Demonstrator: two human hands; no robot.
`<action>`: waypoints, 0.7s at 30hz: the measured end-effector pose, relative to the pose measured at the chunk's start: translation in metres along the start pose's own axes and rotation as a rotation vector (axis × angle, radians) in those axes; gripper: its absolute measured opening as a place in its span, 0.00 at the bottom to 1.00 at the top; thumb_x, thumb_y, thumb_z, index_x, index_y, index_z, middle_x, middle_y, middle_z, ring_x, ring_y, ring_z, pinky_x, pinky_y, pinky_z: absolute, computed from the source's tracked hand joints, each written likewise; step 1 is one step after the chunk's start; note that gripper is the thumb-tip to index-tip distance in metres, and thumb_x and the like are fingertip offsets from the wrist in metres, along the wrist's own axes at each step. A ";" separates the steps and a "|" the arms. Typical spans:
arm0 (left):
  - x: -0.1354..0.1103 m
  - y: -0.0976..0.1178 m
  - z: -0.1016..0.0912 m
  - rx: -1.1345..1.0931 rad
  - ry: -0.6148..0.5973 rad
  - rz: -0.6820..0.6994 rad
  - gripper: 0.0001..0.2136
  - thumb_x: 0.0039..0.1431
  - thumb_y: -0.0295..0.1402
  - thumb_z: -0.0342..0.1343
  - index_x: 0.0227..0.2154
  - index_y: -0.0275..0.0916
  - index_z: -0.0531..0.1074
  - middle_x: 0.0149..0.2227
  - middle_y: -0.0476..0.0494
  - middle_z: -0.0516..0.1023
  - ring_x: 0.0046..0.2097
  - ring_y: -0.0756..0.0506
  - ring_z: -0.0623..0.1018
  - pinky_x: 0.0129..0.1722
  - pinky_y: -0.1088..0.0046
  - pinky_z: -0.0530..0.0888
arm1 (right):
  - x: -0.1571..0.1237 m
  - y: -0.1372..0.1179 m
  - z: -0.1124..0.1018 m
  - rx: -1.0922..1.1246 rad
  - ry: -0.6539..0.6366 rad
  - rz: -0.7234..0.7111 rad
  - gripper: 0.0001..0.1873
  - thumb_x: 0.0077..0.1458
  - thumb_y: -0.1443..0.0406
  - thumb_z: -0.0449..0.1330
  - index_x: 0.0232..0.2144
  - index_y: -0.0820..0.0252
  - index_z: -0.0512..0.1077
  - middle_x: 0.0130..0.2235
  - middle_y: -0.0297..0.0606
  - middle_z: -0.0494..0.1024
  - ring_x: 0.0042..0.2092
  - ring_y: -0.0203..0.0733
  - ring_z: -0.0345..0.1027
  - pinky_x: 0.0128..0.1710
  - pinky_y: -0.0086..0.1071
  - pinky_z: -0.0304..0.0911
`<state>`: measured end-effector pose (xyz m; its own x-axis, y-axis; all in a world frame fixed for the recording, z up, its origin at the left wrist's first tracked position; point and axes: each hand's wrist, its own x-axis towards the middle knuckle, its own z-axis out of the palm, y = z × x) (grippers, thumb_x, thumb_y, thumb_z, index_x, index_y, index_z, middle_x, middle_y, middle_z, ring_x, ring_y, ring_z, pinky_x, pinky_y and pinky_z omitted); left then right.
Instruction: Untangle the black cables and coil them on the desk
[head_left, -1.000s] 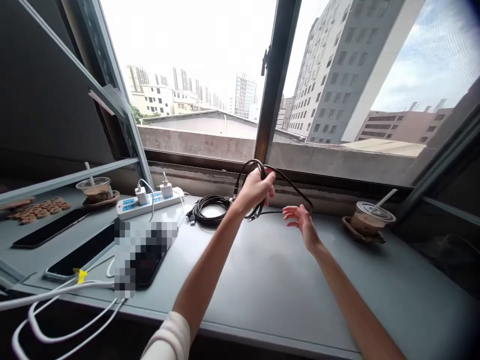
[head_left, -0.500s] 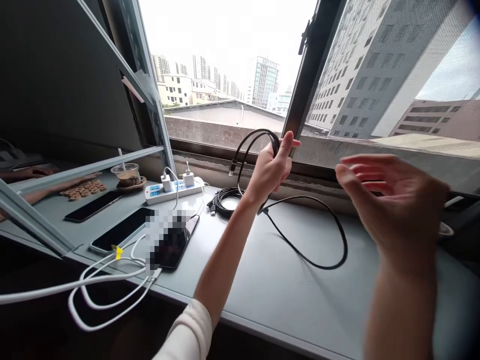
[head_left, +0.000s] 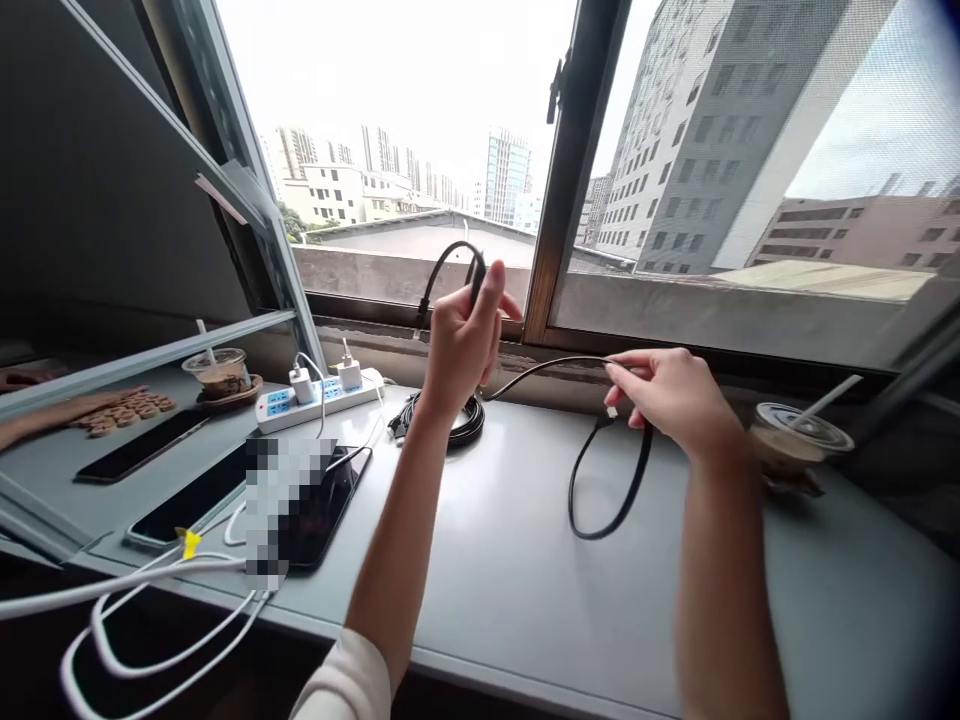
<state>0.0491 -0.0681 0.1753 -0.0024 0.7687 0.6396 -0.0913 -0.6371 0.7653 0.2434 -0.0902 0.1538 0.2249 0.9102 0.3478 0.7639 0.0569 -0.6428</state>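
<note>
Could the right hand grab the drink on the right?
Probably yes: nothing seems to stand between the right hand and the drink, but that hand is holding a black cable, so it would likely have to let go first.

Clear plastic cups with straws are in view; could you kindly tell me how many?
2. The left clear plastic cup stands left of the white power strip; the right clear plastic cup stands right of the person's right hand. Others may be hidden.
</note>
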 end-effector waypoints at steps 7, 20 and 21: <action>0.010 -0.005 -0.017 0.033 0.191 -0.082 0.20 0.61 0.46 0.47 0.19 0.39 0.64 0.11 0.54 0.55 0.12 0.56 0.57 0.11 0.80 0.53 | -0.001 0.006 -0.024 0.248 0.393 -0.012 0.17 0.49 0.54 0.60 0.31 0.63 0.77 0.13 0.29 0.67 0.11 0.29 0.55 0.11 0.23 0.55; 0.003 0.020 -0.061 -0.043 -0.225 -0.235 0.27 0.59 0.42 0.50 0.08 0.39 0.51 0.09 0.55 0.45 0.11 0.57 0.49 0.09 0.81 0.42 | 0.034 0.032 -0.023 1.010 0.370 0.029 0.07 0.58 0.63 0.46 0.29 0.57 0.60 0.11 0.23 0.61 0.10 0.28 0.43 0.10 0.21 0.45; 0.004 0.022 -0.064 -0.111 -0.222 -0.188 0.27 0.59 0.42 0.49 0.08 0.39 0.49 0.09 0.54 0.44 0.11 0.57 0.49 0.09 0.79 0.43 | 0.037 0.037 -0.024 1.052 0.376 0.035 0.07 0.58 0.64 0.45 0.29 0.56 0.59 0.11 0.23 0.61 0.10 0.28 0.43 0.10 0.21 0.45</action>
<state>-0.0171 -0.0758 0.1900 0.2415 0.8332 0.4974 -0.1781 -0.4658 0.8668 0.2944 -0.0640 0.1591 0.5408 0.7466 0.3876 -0.0993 0.5142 -0.8519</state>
